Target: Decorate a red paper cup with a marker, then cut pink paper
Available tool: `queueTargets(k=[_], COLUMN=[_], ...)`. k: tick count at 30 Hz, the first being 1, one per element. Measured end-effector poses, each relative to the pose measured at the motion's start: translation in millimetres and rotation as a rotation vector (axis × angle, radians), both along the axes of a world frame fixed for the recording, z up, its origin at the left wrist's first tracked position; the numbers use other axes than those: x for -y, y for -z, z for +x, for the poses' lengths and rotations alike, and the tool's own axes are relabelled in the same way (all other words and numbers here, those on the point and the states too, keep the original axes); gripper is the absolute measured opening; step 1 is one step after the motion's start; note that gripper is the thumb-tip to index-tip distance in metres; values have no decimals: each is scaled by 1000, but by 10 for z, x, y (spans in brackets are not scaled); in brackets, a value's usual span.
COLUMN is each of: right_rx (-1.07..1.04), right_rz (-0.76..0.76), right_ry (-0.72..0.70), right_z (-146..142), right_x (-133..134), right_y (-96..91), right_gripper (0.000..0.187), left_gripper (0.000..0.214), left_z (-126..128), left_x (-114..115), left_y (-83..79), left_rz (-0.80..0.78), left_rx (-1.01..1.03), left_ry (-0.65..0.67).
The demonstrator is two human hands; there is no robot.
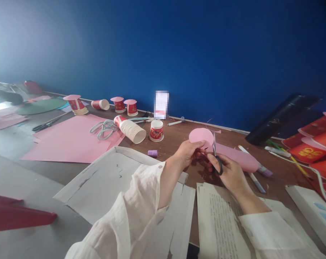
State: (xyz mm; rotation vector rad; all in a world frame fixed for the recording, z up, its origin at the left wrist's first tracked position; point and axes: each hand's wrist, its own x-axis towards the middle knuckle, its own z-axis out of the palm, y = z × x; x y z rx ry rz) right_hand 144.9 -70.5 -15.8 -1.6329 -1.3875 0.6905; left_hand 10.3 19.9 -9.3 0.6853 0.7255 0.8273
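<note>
My left hand [188,153] pinches a round pink paper cutout [200,136] and holds it up above the brown table. My right hand [229,171] is closed round the black handles of a pair of scissors [215,153], whose blades point up against the right edge of the cutout. Both arms wear white sleeves. A longer pink paper piece [241,158] lies on the table just behind my right hand.
A stack of paper cups [130,129] lies on its side by a large pink sheet [71,138]. Red cups [156,130] stand near the blue wall. Printed pages [219,216], white card [106,180], pens [256,181], a purple cap [152,153] and red papers [314,147] surround my hands.
</note>
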Motion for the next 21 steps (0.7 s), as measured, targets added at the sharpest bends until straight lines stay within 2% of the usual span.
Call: queueTargets(k=[6, 14, 21], right_rx=[39, 15, 21], right_rz=[14, -15, -16], right_ry=[-10, 12, 15], right_z=[13, 11, 16], right_x=[-4, -9, 3], right_y=[12, 14, 7], right_gripper=[44, 45, 45], left_gripper=[12, 12, 13], left_z=[24, -13, 3], left_x=[-26, 17, 12], left_y=[49, -32, -23], left_rz=[17, 6, 6], left_rx=[36, -22, -2], left_ry=[-13, 15, 0])
